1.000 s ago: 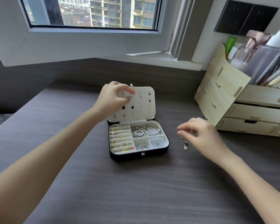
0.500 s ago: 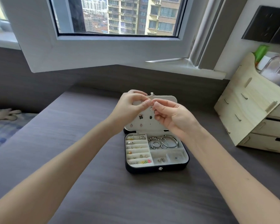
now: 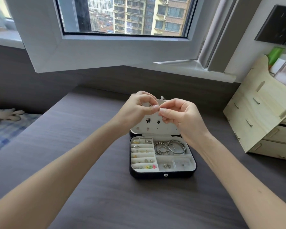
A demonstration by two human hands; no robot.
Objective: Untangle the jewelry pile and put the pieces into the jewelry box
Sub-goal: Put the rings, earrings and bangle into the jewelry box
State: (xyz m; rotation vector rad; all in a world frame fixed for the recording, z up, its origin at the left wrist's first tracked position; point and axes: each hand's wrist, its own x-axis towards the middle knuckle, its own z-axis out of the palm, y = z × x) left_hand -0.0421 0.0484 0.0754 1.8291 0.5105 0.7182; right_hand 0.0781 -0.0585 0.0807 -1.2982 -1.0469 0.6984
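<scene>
Hands meet over the opened white lid of a small black jewelry box, which sits on the dark wood-grain bench. Left hand and right hand curl their fingers, thumb and forefinger tips pinching one tiny jewelry piece between them, too small to identify. Silver bangles lie in the box's far right compartment; small rings and studs sit in its left slots.
</scene>
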